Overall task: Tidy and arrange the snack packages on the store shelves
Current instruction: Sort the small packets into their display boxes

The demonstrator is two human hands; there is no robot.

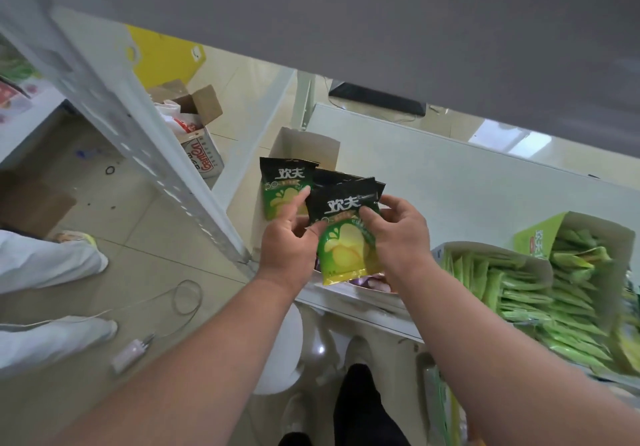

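Both my hands hold black-and-green snack packets over the white shelf (pixel 485 182). My right hand (pixel 398 237) pinches the front snack packet (pixel 346 241) at its right side, thumb on its face. My left hand (pixel 287 237) grips the same bunch from the left, its index finger stretched onto a second snack packet (pixel 280 189) that fans out to the left. More black packet tops show behind the front one. Two open cartons of green packets stand on the shelf at right, the near carton (pixel 519 289) and the far carton (pixel 585 265).
A white perforated shelf upright (pixel 138 140) runs diagonally at left. The grey underside of an upper shelf (pixel 381 29) fills the top. On the floor lie an open cardboard box (pixel 197 133), a white cable with plug (pixel 138 341), and another person's legs in white trousers (pixel 45 265).
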